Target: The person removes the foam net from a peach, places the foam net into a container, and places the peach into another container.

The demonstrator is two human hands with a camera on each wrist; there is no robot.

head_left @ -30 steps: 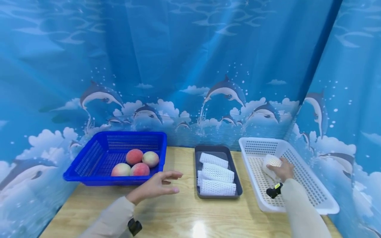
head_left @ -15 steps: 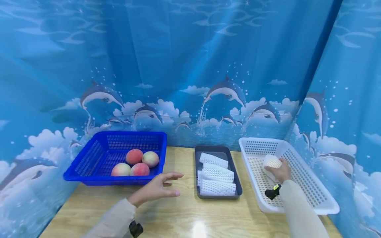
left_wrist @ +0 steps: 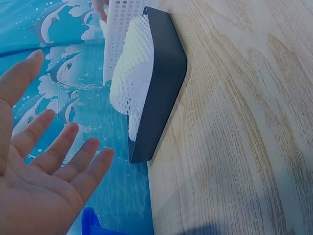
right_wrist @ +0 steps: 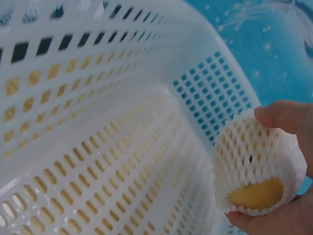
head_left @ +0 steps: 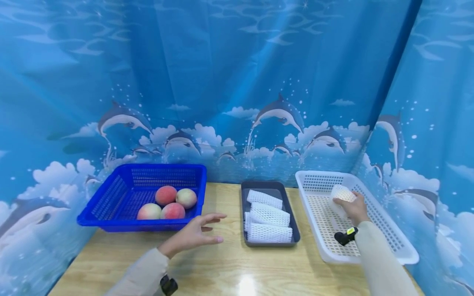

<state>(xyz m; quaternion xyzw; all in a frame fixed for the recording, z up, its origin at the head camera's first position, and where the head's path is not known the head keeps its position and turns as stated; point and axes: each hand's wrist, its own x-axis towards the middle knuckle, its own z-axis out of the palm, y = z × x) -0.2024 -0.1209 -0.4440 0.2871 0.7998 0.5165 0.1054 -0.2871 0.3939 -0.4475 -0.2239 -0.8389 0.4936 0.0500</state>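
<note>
My right hand [head_left: 353, 206] holds a yellowish fruit in a white foam net [right_wrist: 257, 156] between thumb and fingers, inside the white basket [head_left: 314, 230] at right. In the right wrist view, bare yellow skin shows through the net's open end. My left hand [head_left: 192, 236] hovers over the table with its fingers extended and nothing in them, between the blue basket [head_left: 111, 224] and the dark grey tray [head_left: 272, 244]. Several white foam net sleeves [head_left: 270, 213] lie in that tray. Inside the blue basket, several red and pale peaches [head_left: 173, 210] sit together at the right side.
A light wooden table [head_left: 222, 267] carries both baskets and the tray. Behind and beside it hangs a blue curtain [head_left: 222, 82] printed with dolphins. The white basket's slotted floor [right_wrist: 98, 186] shows to the left of the fruit in the right wrist view.
My right hand, gripping the netted fruit, has shifted slightly up and toward the back within the white basket. My left hand has stayed almost still.
</note>
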